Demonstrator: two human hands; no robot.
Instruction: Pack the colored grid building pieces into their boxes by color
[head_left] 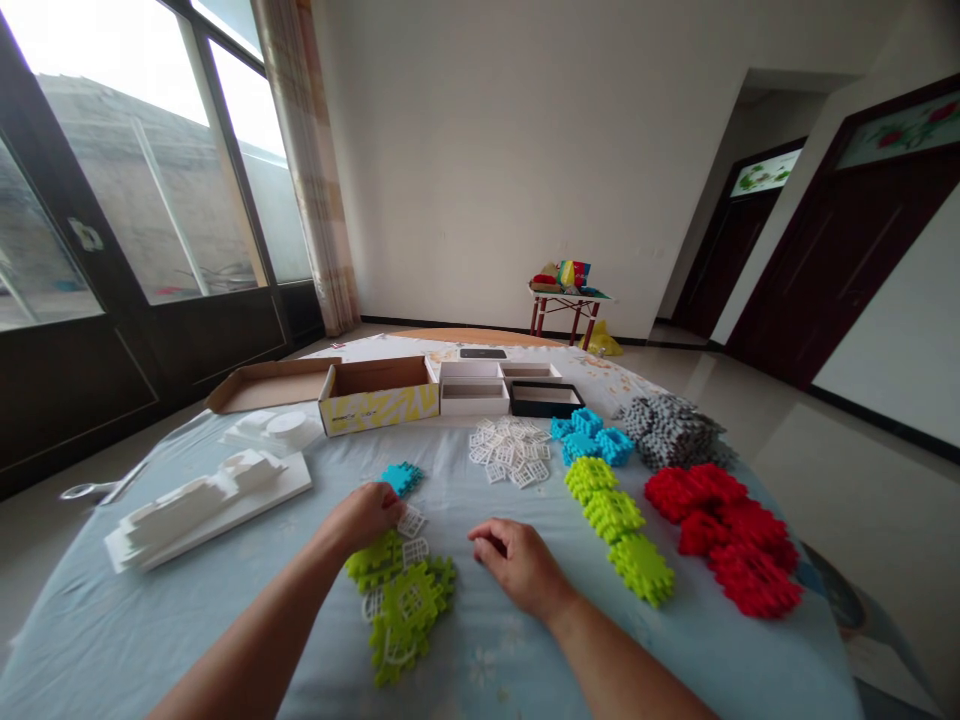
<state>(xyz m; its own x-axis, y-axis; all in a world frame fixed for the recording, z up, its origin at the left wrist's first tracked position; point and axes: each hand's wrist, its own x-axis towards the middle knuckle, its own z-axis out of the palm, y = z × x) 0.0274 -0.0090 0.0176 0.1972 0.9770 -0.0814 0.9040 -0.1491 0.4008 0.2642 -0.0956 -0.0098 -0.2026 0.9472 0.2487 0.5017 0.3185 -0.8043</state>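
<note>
My left hand (373, 516) is closed at the far end of a group of pieces, its fingertips at a small white window-shaped piece (412, 521). Whatever it may pinch is hidden by the fingers. Just beyond it lies a blue toothed tile (403, 478). Nearer to me, lime-green toothed tiles (409, 610) lie overlapping, with white lattice pieces on and among them. My right hand (521, 568) hovers or rests over the cloth right of this group, fingers curled in and no piece visible in them.
A heap of white lattice pieces (511, 450) lies ahead. Blue tiles (592, 438), lime stacks (619, 530), red stacks (724, 535) and grey stacks (675, 430) stand right. An open cardboard box (379, 400), small trays (472, 395) and a black tray (547, 400) stand behind; white foam (214, 505) lies left.
</note>
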